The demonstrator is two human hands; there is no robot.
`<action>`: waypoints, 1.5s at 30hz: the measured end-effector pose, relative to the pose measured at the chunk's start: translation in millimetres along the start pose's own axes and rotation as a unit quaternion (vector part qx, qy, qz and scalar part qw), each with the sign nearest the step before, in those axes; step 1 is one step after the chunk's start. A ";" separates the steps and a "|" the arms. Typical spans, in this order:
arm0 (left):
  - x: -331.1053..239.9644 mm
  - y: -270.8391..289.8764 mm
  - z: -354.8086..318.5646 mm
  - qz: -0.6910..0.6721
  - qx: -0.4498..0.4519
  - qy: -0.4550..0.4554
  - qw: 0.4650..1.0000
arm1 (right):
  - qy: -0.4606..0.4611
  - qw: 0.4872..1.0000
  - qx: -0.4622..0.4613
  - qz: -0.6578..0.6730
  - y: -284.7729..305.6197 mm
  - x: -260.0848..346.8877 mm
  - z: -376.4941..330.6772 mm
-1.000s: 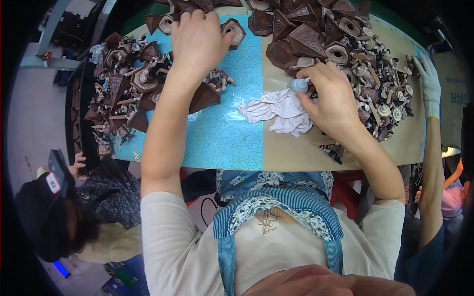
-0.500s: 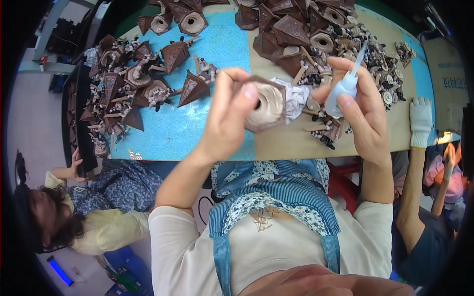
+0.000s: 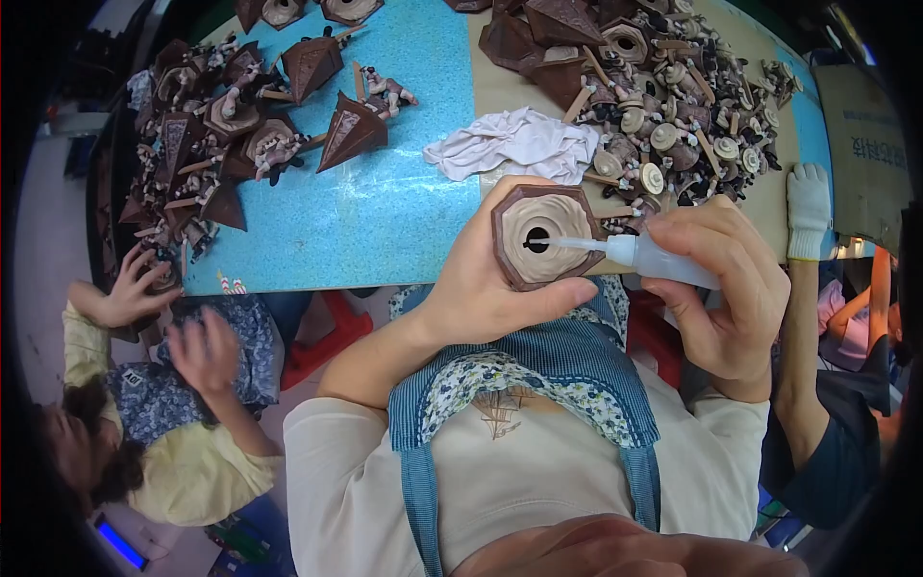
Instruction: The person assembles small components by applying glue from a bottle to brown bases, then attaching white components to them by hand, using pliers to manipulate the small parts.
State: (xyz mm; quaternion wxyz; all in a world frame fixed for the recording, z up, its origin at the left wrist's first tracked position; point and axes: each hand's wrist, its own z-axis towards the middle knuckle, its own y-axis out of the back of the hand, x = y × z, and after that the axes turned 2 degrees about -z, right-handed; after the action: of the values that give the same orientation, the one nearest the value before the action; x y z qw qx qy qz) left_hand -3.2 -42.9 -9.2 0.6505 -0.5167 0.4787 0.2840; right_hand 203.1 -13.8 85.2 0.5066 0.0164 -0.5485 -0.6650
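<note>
My left hand (image 3: 486,288) grips a brown polygonal cone-shaped piece (image 3: 524,213) by its sides, its cream, rippled recessed face turned up toward me. A dark hole sits in the middle of that face. From the right, my right hand (image 3: 735,288) holds a translucent squeeze bottle (image 3: 665,263) tipped on its side, fingers wrapped round its body. Its long thin nozzle (image 3: 572,243) reaches across the recess, the tip at the dark hole. Whether the tip touches the piece, I cannot tell. Behind the piece, a crumpled white cloth (image 3: 514,144) lies on the table.
A heap of small figurines (image 3: 673,135) covers the right of the table, with brown cones (image 3: 553,34) behind it. More cones joined with figurines (image 3: 231,111) crowd the left. A co-worker's hands (image 3: 207,351) are at the left; a gloved hand (image 3: 808,216) rests at the right.
Both hands have come nearer to me. The bottle has swung from nozzle-up to sideways, its tip now at the hole. The piece has turned to face me, and the cloth shows fully.
</note>
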 end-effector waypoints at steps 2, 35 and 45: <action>-0.4 -2.4 -0.4 0.004 -0.002 -0.002 1.000 | 0.007 1.000 -0.003 -0.010 -1.6 1.4 0.3; -29.5 -7.7 -9.0 0.540 -0.066 -0.071 0.836 | -0.194 0.900 -0.299 0.250 -23.3 -74.3 -100.6; -13.6 -11.4 -6.5 0.489 -0.064 -0.223 0.841 | -0.237 0.902 -0.362 0.013 -44.8 -102.8 -131.8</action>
State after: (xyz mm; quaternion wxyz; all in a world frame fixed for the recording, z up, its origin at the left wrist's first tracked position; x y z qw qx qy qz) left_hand -0.6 -50.8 7.8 0.4820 -0.1789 0.4915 0.7030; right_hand 299.8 -41.8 -55.5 0.3414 -0.3332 -0.3744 -0.7951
